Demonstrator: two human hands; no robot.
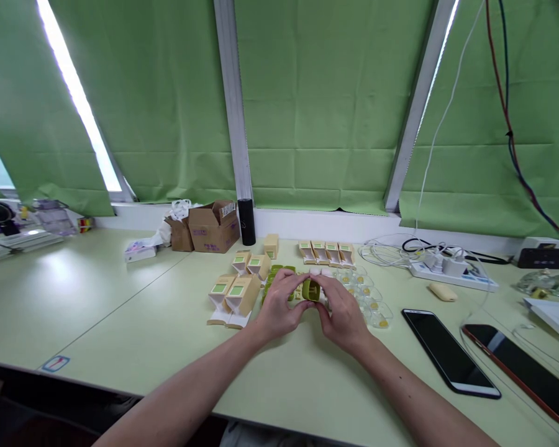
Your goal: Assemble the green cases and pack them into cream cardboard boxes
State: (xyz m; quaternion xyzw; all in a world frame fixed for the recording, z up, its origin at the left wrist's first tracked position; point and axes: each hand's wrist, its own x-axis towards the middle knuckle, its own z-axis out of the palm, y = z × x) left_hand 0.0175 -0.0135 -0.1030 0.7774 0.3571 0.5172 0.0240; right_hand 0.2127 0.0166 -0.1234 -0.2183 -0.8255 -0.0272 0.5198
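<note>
Between my two hands is a small olive-green container (312,290), its hollow side facing me. My left hand (282,304) pinches its left edge with thumb and fingers, and my right hand (341,312) grips its right side. Behind and left of my hands lie several more green pieces (273,273), partly hidden. Clear plastic cups (378,313) with yellow bits in them stand in rows just right of my right hand. Open cream boxes (243,294) with green labels stand left of my left hand, and more cream boxes (326,252) form a row behind.
Two phones (451,352) (524,366) lie at the right. Behind them are a power strip (453,276) with cables and a beige oval object (442,292). A cardboard box (213,228), a black cylinder (246,222) and a tissue pack (140,249) stand at the back left.
</note>
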